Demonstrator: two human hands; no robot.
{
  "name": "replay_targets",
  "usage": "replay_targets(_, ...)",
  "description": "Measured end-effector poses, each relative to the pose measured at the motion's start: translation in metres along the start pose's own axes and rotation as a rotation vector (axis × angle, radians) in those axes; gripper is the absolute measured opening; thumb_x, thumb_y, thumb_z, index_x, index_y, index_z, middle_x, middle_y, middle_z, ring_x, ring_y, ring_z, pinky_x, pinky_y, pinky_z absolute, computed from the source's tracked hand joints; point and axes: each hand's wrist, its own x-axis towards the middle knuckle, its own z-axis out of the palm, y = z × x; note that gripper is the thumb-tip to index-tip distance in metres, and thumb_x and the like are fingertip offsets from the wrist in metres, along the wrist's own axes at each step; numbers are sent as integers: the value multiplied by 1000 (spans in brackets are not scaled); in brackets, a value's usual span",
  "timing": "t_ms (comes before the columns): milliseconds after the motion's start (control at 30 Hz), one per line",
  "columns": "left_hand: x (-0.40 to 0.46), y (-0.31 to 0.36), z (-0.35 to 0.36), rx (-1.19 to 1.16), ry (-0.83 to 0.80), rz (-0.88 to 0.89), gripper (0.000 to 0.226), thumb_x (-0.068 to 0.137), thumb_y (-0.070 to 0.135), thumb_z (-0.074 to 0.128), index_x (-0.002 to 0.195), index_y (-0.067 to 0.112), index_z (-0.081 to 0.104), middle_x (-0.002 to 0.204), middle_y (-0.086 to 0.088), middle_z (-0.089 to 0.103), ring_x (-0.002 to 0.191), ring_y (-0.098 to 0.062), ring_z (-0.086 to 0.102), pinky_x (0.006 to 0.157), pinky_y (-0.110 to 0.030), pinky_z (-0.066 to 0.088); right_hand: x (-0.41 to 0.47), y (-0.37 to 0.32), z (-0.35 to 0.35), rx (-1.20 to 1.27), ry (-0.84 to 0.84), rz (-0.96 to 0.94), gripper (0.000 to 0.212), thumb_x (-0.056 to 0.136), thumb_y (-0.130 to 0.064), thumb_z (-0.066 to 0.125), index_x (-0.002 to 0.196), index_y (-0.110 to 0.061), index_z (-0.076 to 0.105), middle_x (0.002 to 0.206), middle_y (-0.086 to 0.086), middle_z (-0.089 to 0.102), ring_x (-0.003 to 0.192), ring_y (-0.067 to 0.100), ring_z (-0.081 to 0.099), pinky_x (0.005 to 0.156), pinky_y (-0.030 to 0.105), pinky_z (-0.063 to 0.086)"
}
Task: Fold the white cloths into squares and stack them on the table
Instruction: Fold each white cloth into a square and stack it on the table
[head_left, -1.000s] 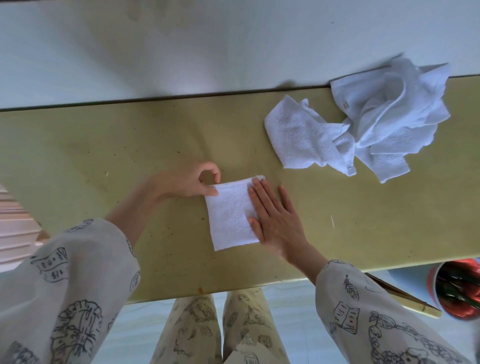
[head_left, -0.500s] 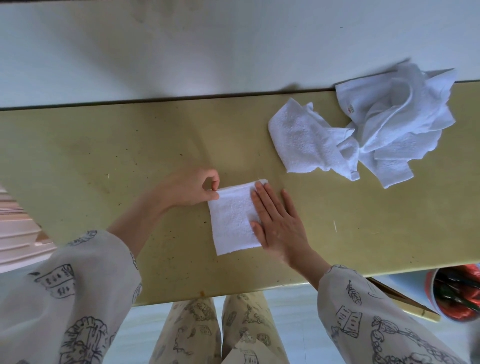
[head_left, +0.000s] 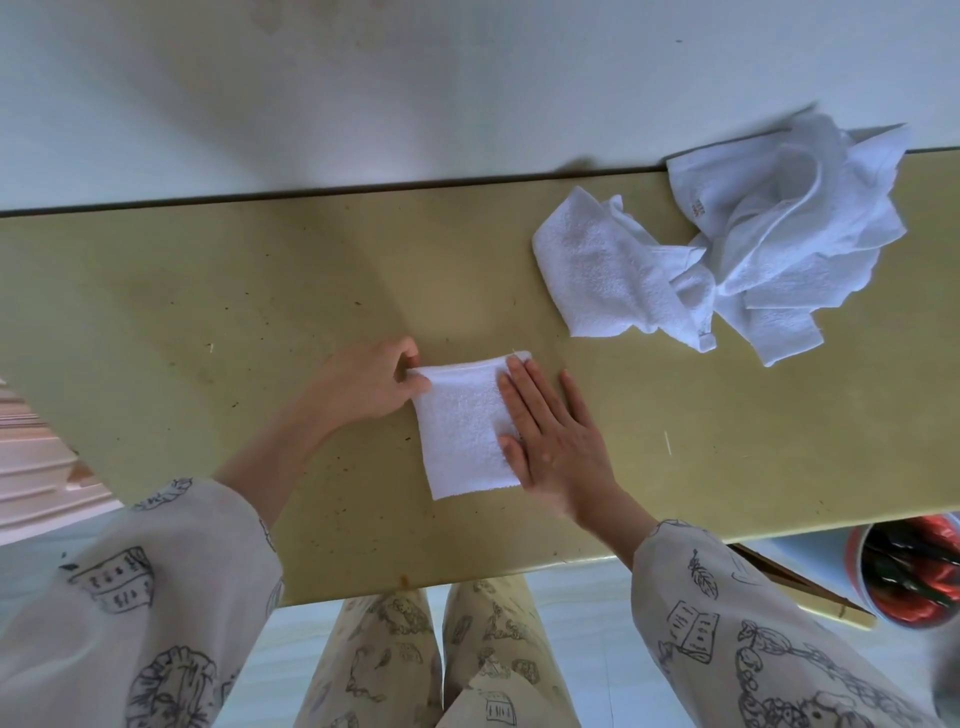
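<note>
Since a second ago the left hand (head_left: 371, 382) has closed its finger loop and now pinches the far left corner of the folded cloth (head_left: 465, 426). The right hand (head_left: 556, 441) lies flat, fingers straight, pressing the cloth's right side. The cloth sits mid-table (head_left: 208, 312), nearer the front edge; unfolded cloths (head_left: 727, 244) heap at the far right edge.

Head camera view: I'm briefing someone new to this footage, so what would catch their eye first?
Probably the folded white cloth near the table's front edge, with the right hand pressing flat on its right side and the left hand pinching its far left corner. Next, the crumpled pile of white cloths at the far right of the table, against the back edge.
</note>
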Motion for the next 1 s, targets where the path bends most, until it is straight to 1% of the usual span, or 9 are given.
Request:
replay_targets(67,-5,4,7,24,183,16,18,89,22,52,103,13,46,78,4,51,71,-18,51,67,-30,38,0,0,-1,-1,-7,3,54,98,-36,18,143,-7,27,152,7,21,142,19,19,113,47,22)
replay_targets(200,-30,18,49,301,637,361,25,73,-2,60,93,9,50,89,-8,56,85,-25,47,75,-34,34,0,-1,-1,6,-12,9,55,98,-36,17,142,-6,29,152,9,22,141,20,21,113,47,22)
replay_targets(333,-38,5,88,435,504,480,42,91,28,45,127,6,44,140,-13,42,133,-27,31,106,-47,28,0,-1,-1,5,-28,3,55,97,-35,21,143,-5,28,152,11,21,142,21,19,113,47,21)
replay_targets(533,-34,-13,93,552,313,394,88,83,73,22,143,9,24,151,-20,21,140,-32,17,110,-59,13,1,-2,-3,-18,-48,12,57,94,-34,29,142,-2,31,151,14,27,141,23,21,113,46,21)
replay_targets(700,-37,-10,87,563,256,362,91,82,75,14,143,9,25,149,-22,25,139,-32,18,107,-62,11,4,-8,-13,-48,-155,49,57,94,-35,27,142,-4,27,152,12,27,141,22,17,112,45,18)
replay_targets(800,-50,1,83,494,320,288,74,88,65,20,135,12,41,143,-16,41,130,-28,34,102,-59,28,0,-11,-26,39,-105,115,49,91,-27,31,133,-6,43,145,12,40,135,23,32,110,39,22)
replay_targets(867,-63,11,83,383,430,173,53,87,47,31,123,14,52,126,-9,57,107,-29,56,88,-55,44,-5,-18,-36,135,5,293,41,87,-25,39,120,-7,55,126,12,58,117,29,52,97,38,36)
replay_targets(933,-72,19,85,272,505,18,41,83,35,34,114,15,51,106,-10,62,87,-33,61,75,-49,49,-9,-28,-43,265,65,515,34,88,-25,49,115,-7,58,112,11,60,106,32,54,87,41,41)
replay_targets(1000,-71,26,81,168,505,-136,36,87,34,38,114,13,49,105,-14,56,92,-35,55,80,-48,42,-8,-36,-45,334,-28,630,33,91,-28,52,117,-8,55,113,10,56,108,30,47,89,39,36)
